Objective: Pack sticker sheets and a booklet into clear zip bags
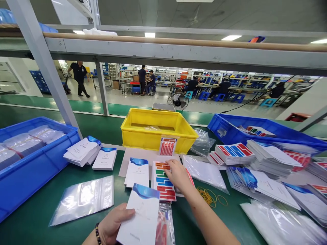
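My left hand grips a white booklet with a blue wave band at its top, thumb on the cover. My right hand has its fingers closed at the upper right edge of a sheet of coloured labels with orange, green, blue and red strips. To the left of that sheet lies a stack of white booklets. Beneath the held booklet, a clear plastic bag with red-printed contents is partly hidden. Yellow rubber bands lie right of my right forearm.
A yellow bin stands ahead, between a blue bin on the left and another blue bin on the right. Clear bags, booklet piles and label stacks cover the green table. A metal frame crosses above.
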### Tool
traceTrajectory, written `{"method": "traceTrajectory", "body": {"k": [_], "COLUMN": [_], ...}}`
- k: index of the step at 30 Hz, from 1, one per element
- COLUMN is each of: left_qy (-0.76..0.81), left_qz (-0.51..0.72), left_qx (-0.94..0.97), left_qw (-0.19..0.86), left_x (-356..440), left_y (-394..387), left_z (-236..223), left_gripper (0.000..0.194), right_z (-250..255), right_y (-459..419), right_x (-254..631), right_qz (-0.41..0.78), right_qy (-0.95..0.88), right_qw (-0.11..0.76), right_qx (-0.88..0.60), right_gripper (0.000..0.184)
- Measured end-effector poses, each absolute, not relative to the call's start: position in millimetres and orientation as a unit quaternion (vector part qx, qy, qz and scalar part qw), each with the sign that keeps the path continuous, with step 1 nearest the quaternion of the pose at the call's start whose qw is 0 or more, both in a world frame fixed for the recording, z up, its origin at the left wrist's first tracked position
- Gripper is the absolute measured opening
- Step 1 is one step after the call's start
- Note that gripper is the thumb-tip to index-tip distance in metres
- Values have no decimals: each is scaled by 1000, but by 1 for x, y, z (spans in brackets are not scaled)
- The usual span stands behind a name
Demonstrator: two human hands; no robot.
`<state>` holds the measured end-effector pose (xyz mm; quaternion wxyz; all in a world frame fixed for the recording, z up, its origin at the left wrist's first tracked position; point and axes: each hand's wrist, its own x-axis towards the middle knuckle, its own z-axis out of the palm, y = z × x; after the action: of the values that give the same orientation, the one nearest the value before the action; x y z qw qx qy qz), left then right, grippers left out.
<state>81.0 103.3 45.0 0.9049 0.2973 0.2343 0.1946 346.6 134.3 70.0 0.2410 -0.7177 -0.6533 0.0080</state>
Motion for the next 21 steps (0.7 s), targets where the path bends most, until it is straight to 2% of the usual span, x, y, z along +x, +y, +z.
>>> {"method": "traceTrajectory", "body": {"k": [4, 9, 16, 21], "left_qy": [184, 172, 250, 309], "left_qz": [141, 88, 134, 173], "left_qx": [324, 343, 294, 230], "left_qw": [917, 919, 913, 906], "left_x": [94, 120, 140, 142], "left_y": [94, 90, 103, 109], "left_z": [59, 63, 40, 52], "left_gripper": [36, 39, 43, 44], "right_z": [65, 70, 88, 82], "right_y": [146, 145, 124, 96], "right_x": [359, 360, 390, 367], "right_qz": [28, 80, 189, 317], "right_qy": [-626, -609, -512, -487], "right_qw": [236, 292, 455, 467], "right_qx": [-743, -733, -703, -667], "right_gripper": [17, 5, 24, 33]}}
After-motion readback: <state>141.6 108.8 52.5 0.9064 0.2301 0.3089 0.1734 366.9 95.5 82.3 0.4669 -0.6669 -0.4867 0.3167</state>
